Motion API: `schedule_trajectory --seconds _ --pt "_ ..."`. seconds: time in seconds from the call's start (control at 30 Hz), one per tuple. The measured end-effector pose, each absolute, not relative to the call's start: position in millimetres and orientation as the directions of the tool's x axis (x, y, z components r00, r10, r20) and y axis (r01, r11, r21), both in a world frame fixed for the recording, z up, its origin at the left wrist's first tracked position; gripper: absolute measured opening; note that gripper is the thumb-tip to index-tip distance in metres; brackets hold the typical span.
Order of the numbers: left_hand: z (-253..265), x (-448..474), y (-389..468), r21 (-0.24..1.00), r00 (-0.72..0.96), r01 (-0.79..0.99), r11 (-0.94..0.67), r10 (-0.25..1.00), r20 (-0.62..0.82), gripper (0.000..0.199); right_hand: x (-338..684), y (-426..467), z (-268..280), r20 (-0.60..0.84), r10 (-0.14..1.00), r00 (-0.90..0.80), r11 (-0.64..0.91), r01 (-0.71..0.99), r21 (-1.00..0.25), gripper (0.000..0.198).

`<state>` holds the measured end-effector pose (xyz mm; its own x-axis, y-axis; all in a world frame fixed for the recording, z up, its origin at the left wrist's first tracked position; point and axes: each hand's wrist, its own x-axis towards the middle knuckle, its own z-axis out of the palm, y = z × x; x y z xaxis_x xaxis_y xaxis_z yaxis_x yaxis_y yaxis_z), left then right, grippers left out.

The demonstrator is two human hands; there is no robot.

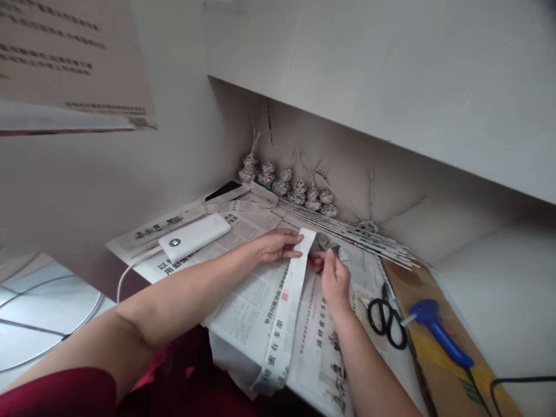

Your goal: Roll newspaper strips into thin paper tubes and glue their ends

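A long folded strip of newspaper runs from the middle of the table down over its front edge. My left hand pinches the strip near its white upper end, thumb below and fingers above. Just right of it, my right hand is closed, thumb pressed on the curled fingers. A grey printed paper piece shows behind the right fingertips; whether they grip it is unclear. A small orange bit shows between the hands, too hidden to name. Newspaper sheets lie beneath both hands.
Black scissors and a blue glue gun, on cardboard, lie at right. A white power bank with a cable is at left. Thin paper rods and several woven gourd shapes line the back, under a low white overhang.
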<state>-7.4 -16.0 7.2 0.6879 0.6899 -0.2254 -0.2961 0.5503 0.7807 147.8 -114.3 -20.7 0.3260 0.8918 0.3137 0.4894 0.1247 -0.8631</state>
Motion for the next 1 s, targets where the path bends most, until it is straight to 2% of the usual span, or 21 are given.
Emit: schedule_trajectory --seconds 0.07,0.1,0.17,0.23,0.37,0.47,0.57,0.67,0.73,0.83,0.93,1.0 --pt "1 -7 -17 0.788 0.71 -0.264 0.556 0.665 -0.231 0.015 155 -110 -24 0.466 0.84 0.278 0.131 0.729 -0.671 0.041" --pt "-2 -6 -18 0.789 0.733 -0.254 0.559 0.644 -0.221 0.017 159 -108 -26 0.511 0.829 0.228 0.125 0.815 -0.566 0.043" --pt "-4 -4 -21 0.784 0.78 -0.243 0.571 0.596 -0.192 0.021 165 -105 -30 0.527 0.836 0.153 0.099 0.902 -0.419 0.05" --pt "-6 -2 -25 0.777 0.811 -0.242 0.581 0.561 -0.166 0.023 171 -103 -32 0.521 0.839 0.159 0.037 0.937 -0.346 0.053" --pt "-9 0 -32 0.772 0.844 -0.248 0.585 0.521 -0.124 0.025 185 -103 -33 0.452 0.86 0.236 -0.093 0.944 -0.316 0.048" --pt "-11 1 -35 0.78 0.868 -0.233 0.58 0.485 -0.102 0.024 192 -102 -32 0.439 0.849 0.295 -0.15 0.931 -0.334 0.038" --pt "-13 2 -37 0.8 0.893 -0.201 0.565 0.441 -0.087 0.026 194 -101 -29 0.459 0.787 0.413 -0.27 0.899 -0.346 0.03" --pt "-14 2 -38 0.818 0.904 -0.158 0.553 0.414 -0.106 0.029 193 -100 -24 0.467 0.711 0.526 -0.373 0.845 -0.384 0.035" --pt "-14 2 -38 0.83 0.912 -0.124 0.544 0.392 -0.12 0.031 193 -102 -19 0.476 0.658 0.583 -0.384 0.804 -0.454 0.043" --pt "-15 1 -38 0.852 0.936 -0.068 0.52 0.328 -0.125 0.034 194 -106 -11 0.454 0.574 0.681 -0.334 0.702 -0.629 0.051" --pt "-17 0 -38 0.873 0.959 -0.029 0.486 0.26 -0.113 0.033 192 -113 -5 0.4 0.499 0.769 -0.177 0.542 -0.822 0.053" --pt "-19 0 -38 0.88 0.97 -0.022 0.474 0.224 -0.097 0.032 188 -118 -4 0.411 0.508 0.757 -0.067 0.51 -0.858 0.052"
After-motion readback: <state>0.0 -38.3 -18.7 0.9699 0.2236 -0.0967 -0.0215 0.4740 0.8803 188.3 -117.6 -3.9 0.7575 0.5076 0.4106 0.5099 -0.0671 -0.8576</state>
